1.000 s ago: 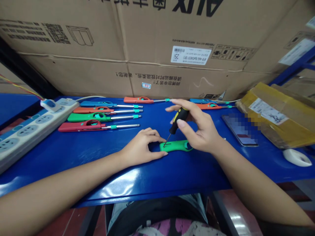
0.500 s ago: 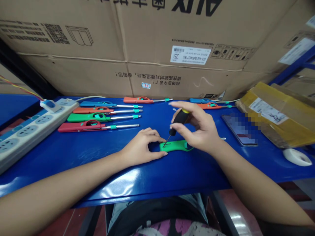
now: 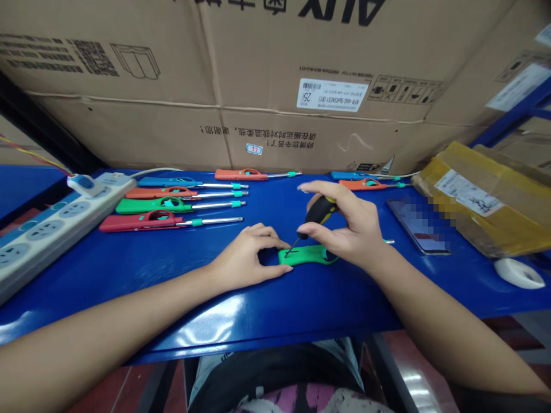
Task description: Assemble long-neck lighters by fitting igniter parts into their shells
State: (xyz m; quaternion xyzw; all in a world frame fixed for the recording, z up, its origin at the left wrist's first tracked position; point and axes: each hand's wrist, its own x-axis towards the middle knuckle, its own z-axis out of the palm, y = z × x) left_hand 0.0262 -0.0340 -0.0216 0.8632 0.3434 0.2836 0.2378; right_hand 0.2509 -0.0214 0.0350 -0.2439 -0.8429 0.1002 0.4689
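A green gas lighter (image 3: pixel 305 254) lies flat on the blue table, its handle end pointing left. My left hand (image 3: pixel 249 256) grips that end between thumb and fingers. In my right hand (image 3: pixel 350 221) is a black and yellow screwdriver (image 3: pixel 317 213), tilted, its tip touching the handle near the slot. Part of the lighter's trigger end is hidden behind my right hand; only the tip of its metal tube shows beyond. Up and to the left lie a red lighter (image 3: pixel 140 221), a green one (image 3: pixel 144 205), an orange one and a blue one in a row.
A white power strip (image 3: pixel 64 221) runs along the left side. Further lighters lie at the back by the large cardboard box (image 3: pixel 258 126). To the right are a phone (image 3: pixel 419 226), a yellow-taped parcel (image 3: pixel 482 201) and a white roll (image 3: pixel 519 273).
My right hand and the screwdriver handle have shifted and turned slightly, with the handle leaning further right. My left hand and the green lighter stay in place.
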